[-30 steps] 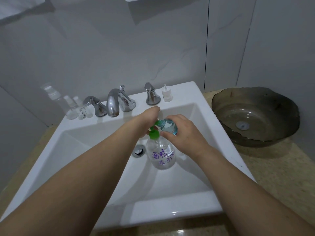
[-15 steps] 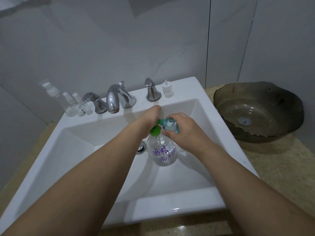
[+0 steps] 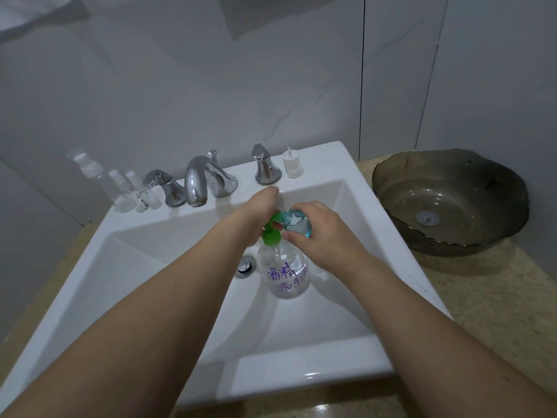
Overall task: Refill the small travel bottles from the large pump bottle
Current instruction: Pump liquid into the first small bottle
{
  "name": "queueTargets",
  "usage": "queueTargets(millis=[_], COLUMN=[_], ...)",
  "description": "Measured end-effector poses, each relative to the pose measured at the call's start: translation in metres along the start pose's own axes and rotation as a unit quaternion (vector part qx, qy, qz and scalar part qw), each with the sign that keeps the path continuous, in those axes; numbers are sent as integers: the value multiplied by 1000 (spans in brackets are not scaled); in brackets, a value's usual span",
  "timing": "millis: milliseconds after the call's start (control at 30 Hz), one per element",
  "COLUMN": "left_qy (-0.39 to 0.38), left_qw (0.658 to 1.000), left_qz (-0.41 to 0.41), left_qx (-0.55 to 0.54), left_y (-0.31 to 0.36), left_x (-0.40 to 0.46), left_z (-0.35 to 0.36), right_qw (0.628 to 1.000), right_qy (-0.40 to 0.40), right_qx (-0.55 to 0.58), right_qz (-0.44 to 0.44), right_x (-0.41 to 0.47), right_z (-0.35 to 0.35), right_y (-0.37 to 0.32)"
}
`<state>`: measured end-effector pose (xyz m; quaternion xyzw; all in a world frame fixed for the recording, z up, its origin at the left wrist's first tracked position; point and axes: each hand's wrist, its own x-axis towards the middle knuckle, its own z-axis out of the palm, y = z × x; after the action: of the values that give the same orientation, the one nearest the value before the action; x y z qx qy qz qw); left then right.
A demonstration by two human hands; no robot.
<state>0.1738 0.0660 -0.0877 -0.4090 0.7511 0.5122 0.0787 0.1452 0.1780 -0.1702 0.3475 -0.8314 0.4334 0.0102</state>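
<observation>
While pump runs: step in hand looks like dosing liquid from nozzle into a tilted travel bottle, over the sink (image 3: 346,164).
Pump btl: large pump bottle (image 3: 286,274) stands upright in basin, just right of drain (image 3: 245,266); clear body, purple handwriting, green pump head (image 3: 272,233) on top.
L hand: left hand (image 3: 256,211) sits on/over the green head, fingers bent down on it; looks like pressing, but fingertips hidden, so grip itself can't be told for sure.
R hand: right hand (image 3: 319,233) clamped round small travel bottle (image 3: 297,223), bluish liquid inside, neck tipped left toward nozzle.
Contact: mouth & nozzle touching or nearly; can't tell which.
Spares: other small bottles (image 3: 132,194) far left on sink ledge, beside faucet (image 3: 200,182); white cap (image 3: 293,164) far right by tap handle.
Bench: glass bowl (image 3: 449,200) on bench (image 3: 497,297), right of sink.
How to do well: keep mouth right under nozzle, short slow strokes, hold small btl steady & less tilted as it fills; stop before neck to avoid spill.
</observation>
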Motion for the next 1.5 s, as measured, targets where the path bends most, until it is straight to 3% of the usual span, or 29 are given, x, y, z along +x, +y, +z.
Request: queueTargets(millis=[1500], left_qy=[27], left_qw=[998], left_qz=[54], left_qx=[16], left_y=[-14], left_x=[33], left_z=[11], right_qw=[997], right_qy=[-55], right_qx=[-3], right_qz=[56], right_x=[-3], right_z=[-3], right_y=[-5])
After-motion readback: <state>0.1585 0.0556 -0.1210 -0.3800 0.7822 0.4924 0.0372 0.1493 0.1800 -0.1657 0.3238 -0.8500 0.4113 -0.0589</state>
